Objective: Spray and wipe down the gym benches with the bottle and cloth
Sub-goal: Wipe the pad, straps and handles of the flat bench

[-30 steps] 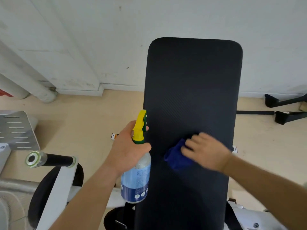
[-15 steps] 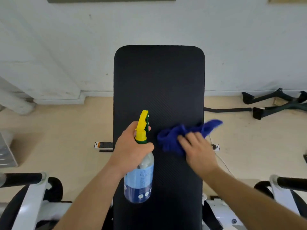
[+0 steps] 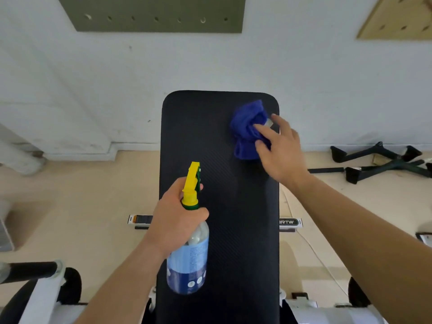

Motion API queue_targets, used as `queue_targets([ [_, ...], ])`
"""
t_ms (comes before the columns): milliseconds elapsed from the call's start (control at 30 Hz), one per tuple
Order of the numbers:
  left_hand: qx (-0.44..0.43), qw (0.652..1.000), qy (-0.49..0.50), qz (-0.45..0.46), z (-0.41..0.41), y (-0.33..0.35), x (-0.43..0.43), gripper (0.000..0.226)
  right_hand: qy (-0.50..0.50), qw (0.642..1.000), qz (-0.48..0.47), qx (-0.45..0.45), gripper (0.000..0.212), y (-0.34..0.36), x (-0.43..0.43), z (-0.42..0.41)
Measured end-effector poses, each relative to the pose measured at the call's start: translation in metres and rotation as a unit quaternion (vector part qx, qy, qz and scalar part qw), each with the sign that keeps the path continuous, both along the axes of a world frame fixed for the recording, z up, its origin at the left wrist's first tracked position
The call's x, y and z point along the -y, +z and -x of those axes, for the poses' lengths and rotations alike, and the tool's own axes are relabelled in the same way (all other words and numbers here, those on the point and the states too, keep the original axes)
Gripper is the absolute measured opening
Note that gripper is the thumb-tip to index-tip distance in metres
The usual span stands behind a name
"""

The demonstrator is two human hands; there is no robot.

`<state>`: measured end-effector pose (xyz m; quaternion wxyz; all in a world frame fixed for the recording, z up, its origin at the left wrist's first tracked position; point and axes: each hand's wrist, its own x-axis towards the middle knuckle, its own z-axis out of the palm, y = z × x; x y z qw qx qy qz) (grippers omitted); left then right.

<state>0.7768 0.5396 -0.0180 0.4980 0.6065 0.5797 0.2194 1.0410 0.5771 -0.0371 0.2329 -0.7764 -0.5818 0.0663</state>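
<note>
A long black padded bench [image 3: 217, 230] runs away from me toward the white wall. My left hand [image 3: 174, 218] grips the neck of a clear spray bottle [image 3: 188, 260] with a blue label and a yellow trigger head, held over the bench's left edge. A bunched blue cloth [image 3: 247, 127] lies on the far right corner of the pad. My right hand [image 3: 280, 150] presses on it with spread fingers.
Black metal frame legs [image 3: 378, 162] lie on the beige floor at the right. White machine parts with a black-gripped bar [image 3: 30, 272] stand at the lower left. A white cable [image 3: 313, 249] trails beside the bench. Pegboards [image 3: 152, 12] hang on the wall.
My right hand has slid the blue cloth from the middle of the pad up to its far right corner. The left hand keeps the bottle in about the same place.
</note>
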Motion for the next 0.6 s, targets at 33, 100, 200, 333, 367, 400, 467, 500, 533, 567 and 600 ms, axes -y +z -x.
queue_targets([
  [33, 0.002, 1.000, -0.001, -0.003, 0.001, 0.002, -0.002, 0.048, 0.021, 0.996, 0.080, 0.019, 0.055, -0.014, -0.006, 0.002],
  [100, 0.001, 1.000, -0.003, -0.010, 0.002, 0.002, -0.007, 0.047, 0.045, 0.986, 0.141, 0.077, 0.071, -0.041, -0.010, 0.007],
  [200, 0.001, 1.000, 0.001, -0.017, 0.001, 0.000, -0.016, 0.044, 0.104, 0.971, 0.085, 0.199, 0.070, -0.054, -0.007, 0.018],
  [333, 0.005, 1.000, 0.018, -0.016, -0.004, -0.002, -0.026, 0.042, 0.237, 0.944, 0.027, 0.228, 0.059, -0.076, 0.027, 0.032],
  [367, 0.006, 1.000, 0.020, -0.017, -0.005, -0.003, -0.028, 0.041, 0.266, 0.935, 0.026, 0.235, 0.058, -0.085, 0.046, 0.035],
  [400, 0.007, 1.000, 0.021, -0.016, -0.005, -0.004, -0.029, 0.041, 0.295, 0.921, 0.032, 0.254, 0.059, -0.093, 0.065, 0.035],
  [467, 0.007, 1.000, 0.021, -0.009, -0.007, -0.006, -0.032, 0.042, 0.355, 0.882, 0.039, 0.307, 0.059, -0.102, 0.084, 0.021],
  [500, 0.006, 1.000, 0.015, -0.006, -0.008, -0.007, -0.035, 0.042, 0.374, 0.864, 0.026, 0.334, 0.055, -0.099, 0.078, 0.011],
  [533, 0.005, 1.000, 0.010, -0.004, -0.009, -0.008, -0.038, 0.042, 0.382, 0.852, 0.005, 0.357, 0.049, -0.092, 0.063, 0.001],
  [567, 0.004, 1.000, 0.007, -0.004, -0.011, -0.008, -0.041, 0.042, 0.382, 0.846, -0.019, 0.371, 0.044, -0.082, 0.042, -0.008],
  [600, 0.004, 1.000, 0.004, -0.005, -0.013, -0.009, -0.044, 0.043, 0.378, 0.843, -0.042, 0.381, 0.041, -0.072, 0.019, -0.016],
])
